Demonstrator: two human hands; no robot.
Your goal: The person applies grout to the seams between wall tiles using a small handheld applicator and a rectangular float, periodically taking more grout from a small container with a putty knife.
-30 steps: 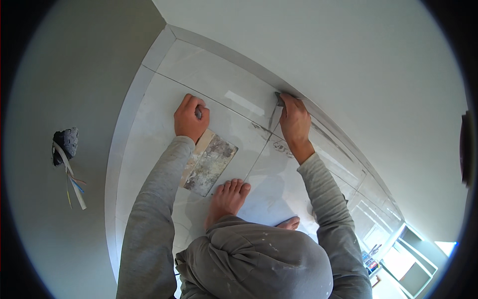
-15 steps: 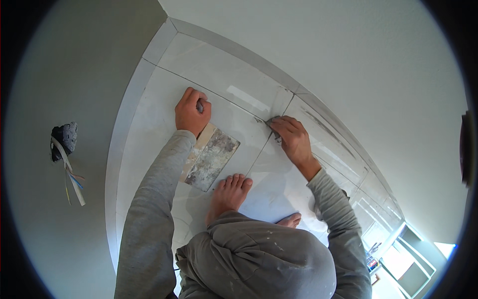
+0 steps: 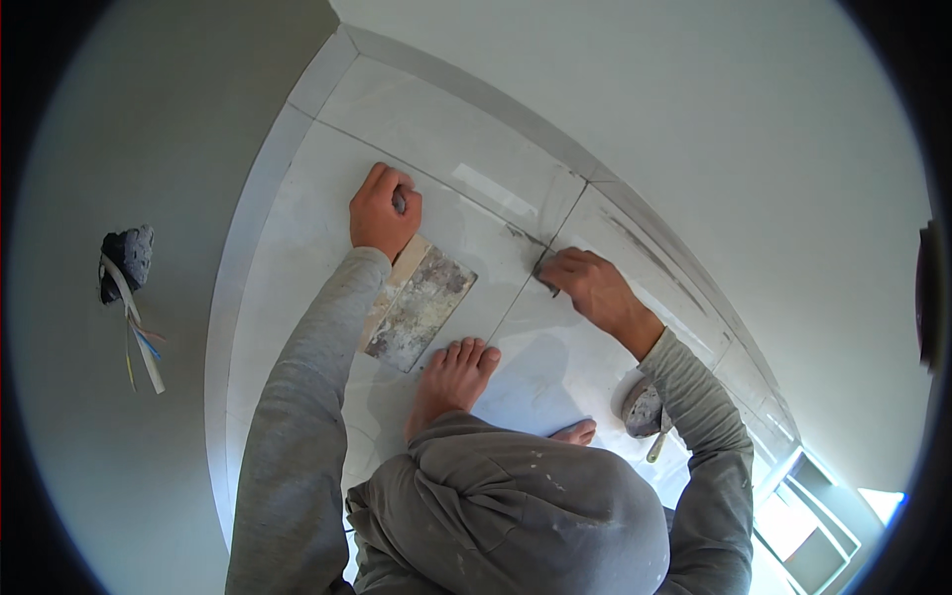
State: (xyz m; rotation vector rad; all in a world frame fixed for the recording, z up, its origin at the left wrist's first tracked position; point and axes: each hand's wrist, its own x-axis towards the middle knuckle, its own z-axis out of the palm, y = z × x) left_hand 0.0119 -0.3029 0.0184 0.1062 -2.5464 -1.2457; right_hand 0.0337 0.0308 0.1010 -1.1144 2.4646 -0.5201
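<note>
Head view: right hand (image 3: 595,290) pinches a dark piece (image 3: 546,288) low, near the corner of a floor tile (image 3: 491,273), seemingly for contact along the joint (image 3: 514,307); left hand (image 3: 382,218) clenches a grey lump (image 3: 400,202), perhaps as supply.

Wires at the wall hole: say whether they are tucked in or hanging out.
Hanging out: the wires trail down from the dark hole in the wall, their loose ends below it.
</note>
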